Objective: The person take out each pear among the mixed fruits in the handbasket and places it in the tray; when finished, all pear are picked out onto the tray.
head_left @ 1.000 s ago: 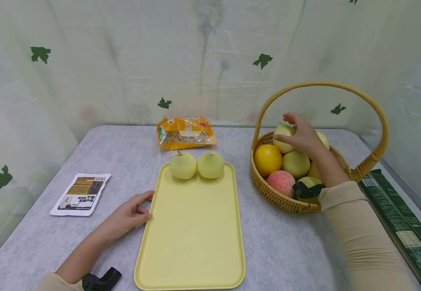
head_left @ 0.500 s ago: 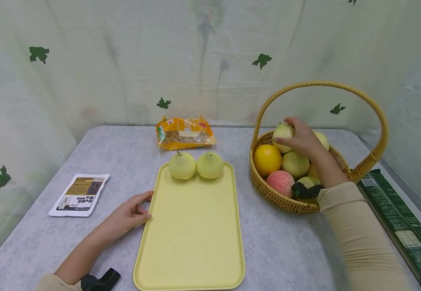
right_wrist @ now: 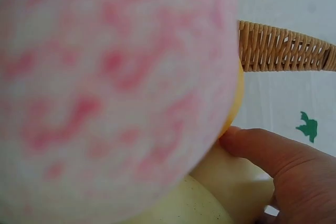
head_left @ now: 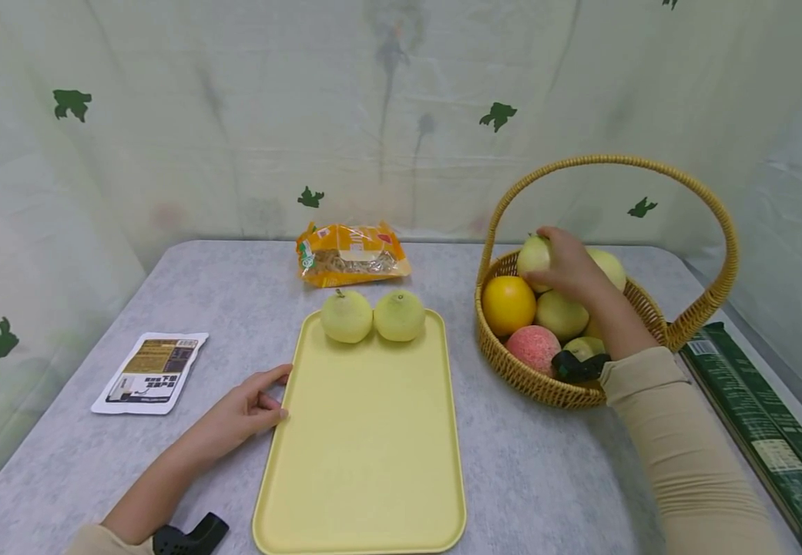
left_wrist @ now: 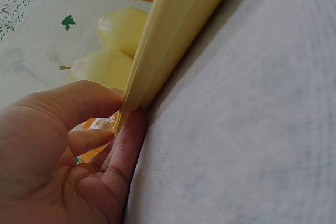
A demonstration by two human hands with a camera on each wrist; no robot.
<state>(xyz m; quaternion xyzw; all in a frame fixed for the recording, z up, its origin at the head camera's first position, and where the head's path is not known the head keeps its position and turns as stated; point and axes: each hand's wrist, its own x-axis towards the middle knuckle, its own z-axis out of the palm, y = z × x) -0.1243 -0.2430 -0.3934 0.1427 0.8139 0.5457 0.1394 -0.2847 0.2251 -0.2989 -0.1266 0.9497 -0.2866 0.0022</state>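
Note:
My left hand (head_left: 237, 416) pinches the left edge of the yellow tray (head_left: 366, 462); in the left wrist view thumb and fingers (left_wrist: 131, 140) lie on either side of its rim. Two pale green pears (head_left: 347, 316) (head_left: 400, 315) sit side by side at the tray's far end. Over the wicker basket (head_left: 539, 390), my right hand (head_left: 570, 266) has its thumb and fingers curled round a pale green pear (head_left: 532, 260) at the back left. In the right wrist view the thumb touches that pear (right_wrist: 231, 177), while a pink and white fruit (right_wrist: 105, 87) hides much of it.
The basket also holds an orange (head_left: 509, 305), a pink fruit (head_left: 535, 348) and several pears, beneath a tall arched handle (head_left: 609, 159). An orange snack bag (head_left: 354, 256) lies behind the tray, a white pouch (head_left: 152, 373) at the left, a dark green package (head_left: 761, 432) at the right.
My right hand has lowered slightly and moved left, closing round the pear, which has shifted slightly left. The left hand still holds the tray edge.

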